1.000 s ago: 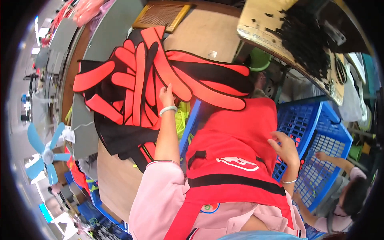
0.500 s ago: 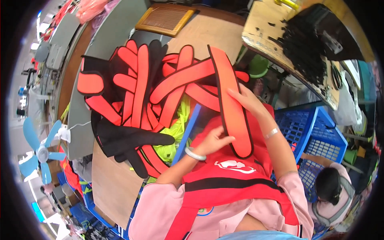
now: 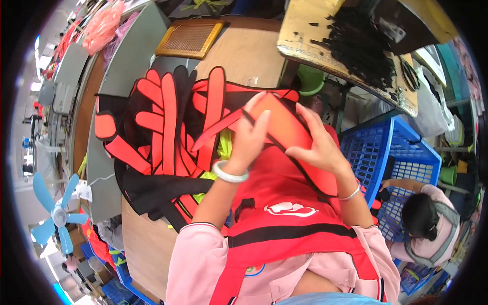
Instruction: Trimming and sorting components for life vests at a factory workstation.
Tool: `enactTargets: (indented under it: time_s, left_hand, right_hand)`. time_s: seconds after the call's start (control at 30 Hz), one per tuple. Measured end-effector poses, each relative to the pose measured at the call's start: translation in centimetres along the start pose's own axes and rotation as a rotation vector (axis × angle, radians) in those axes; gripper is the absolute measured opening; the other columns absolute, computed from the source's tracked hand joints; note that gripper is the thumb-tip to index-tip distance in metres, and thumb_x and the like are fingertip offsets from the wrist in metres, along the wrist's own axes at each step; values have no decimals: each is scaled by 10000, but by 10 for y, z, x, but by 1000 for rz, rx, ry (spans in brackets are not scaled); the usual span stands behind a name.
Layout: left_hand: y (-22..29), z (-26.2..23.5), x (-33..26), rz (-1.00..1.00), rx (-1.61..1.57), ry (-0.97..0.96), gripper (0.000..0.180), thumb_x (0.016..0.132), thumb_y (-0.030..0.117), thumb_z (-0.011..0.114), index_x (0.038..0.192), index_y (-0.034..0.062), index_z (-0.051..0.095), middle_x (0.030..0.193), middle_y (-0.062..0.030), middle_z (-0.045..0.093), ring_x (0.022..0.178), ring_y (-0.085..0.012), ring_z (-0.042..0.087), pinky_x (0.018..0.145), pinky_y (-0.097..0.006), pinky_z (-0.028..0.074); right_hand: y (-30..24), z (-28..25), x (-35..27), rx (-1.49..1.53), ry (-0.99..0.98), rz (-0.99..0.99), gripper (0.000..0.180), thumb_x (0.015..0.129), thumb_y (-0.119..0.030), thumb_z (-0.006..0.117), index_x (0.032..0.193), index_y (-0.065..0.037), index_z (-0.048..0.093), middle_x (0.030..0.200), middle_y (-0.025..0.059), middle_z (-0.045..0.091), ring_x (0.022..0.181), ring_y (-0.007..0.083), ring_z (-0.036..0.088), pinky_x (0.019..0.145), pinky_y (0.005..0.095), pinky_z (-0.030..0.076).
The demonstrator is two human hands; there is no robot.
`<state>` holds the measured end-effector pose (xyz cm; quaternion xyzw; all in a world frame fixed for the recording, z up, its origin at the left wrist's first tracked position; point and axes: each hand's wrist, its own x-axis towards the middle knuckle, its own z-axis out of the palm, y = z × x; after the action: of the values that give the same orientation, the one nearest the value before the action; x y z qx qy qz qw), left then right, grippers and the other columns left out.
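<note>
An orange-red strap [image 3: 284, 122] with black edging and a rounded end slants across my lap, partly blurred. At its upper end is my left hand [image 3: 246, 142], with the fingers at the strap's edge and the thumb standing up beside it. My right hand [image 3: 323, 145] takes the strap's right edge between the thumb, laid over its face, and long, nearly straight fingers. Left of my hands lies a pile of similar orange-red straps [image 3: 169, 122] and black pieces [image 3: 157, 190]. Another narrow orange-red piece [image 3: 218, 129] runs from the pile toward my left hand.
A blue plastic crate [image 3: 414, 152] stands at the right, and a co-worker [image 3: 422, 218] reaches into it. Farther back are a worktable [image 3: 300, 30] strewn with black scraps, a green basin [image 3: 310, 80] and a woven wooden mat [image 3: 190, 38]. A blue fan [image 3: 59, 216] is at far left.
My left hand has moved up from the strap's lower part to its upper end. The strap has tilted, its lower end swinging right. My right hand has shifted slightly down along its edge.
</note>
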<state>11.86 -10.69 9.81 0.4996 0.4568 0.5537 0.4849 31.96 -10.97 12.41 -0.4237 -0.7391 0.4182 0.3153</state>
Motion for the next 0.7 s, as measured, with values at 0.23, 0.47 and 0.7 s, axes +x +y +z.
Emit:
enactTargets:
  time_s: [0.23,0.47,0.7]
  left_hand:
    - [53,52,21,69,153,-456,506,866,80,671,1336,3,500,1195,-113,570,1024,-156,593,879,-289,479]
    - [71,101,56,558,650,-272,253,785,106,754,973,23,608,833,-87,553,693,-207,569,615,-309,476]
    - [86,141,114,-133,-184,-557,157,909,145,658,984,16,609,856,-1,621,731,-55,548,642,-204,438]
  right_hand:
    - [-6,-46,-20,139,230,37,377,861,-77,627,1229,-23,568,1089,179,659,952,281,663,830,349,515]
    - [-25,-124,-27,-79,262,42,202,913,-159,610,1028,5,637,716,149,619,622,198,599,610,289,474]
    - [-28,-189,-19,-218,359,97,230,893,-194,639,992,13,651,803,138,661,741,227,644,680,309,490]
